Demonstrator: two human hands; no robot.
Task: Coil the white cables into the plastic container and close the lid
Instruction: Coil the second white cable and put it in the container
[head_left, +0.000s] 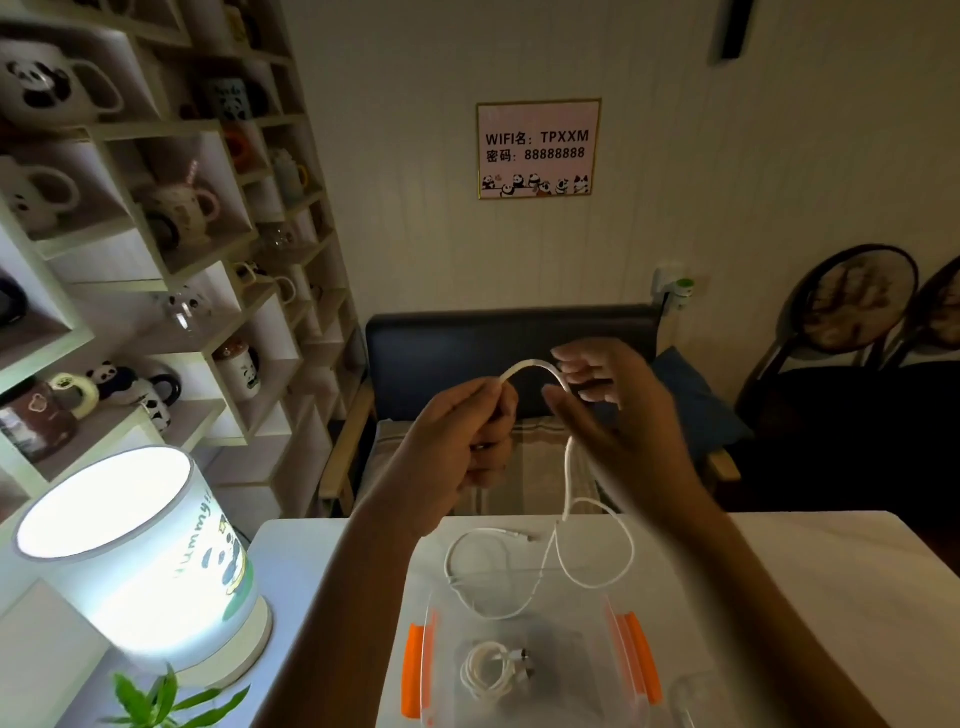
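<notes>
The white cable is in the air in front of you, held up above the white table; behind the table stands a dark bench against the wall, and at your left a lit lamp stands on the table's corner. The clear plastic container with orange latches lies open just under your arms; inside it one coiled cable already rests on the bottom. Your left hand is closed in a fist around one part of the white cable; the cable comes out at the top of this fist, makes a short arch, and goes into your right hand. Your right hand pinches it between the thumb and the fingers, the other fingers spread loosely. From below the right hand the cable hangs down; its lower part lies in loose loops on the table, partly over the far rim of the container, and its plug end rests on the table, well apart from both hands.
</notes>
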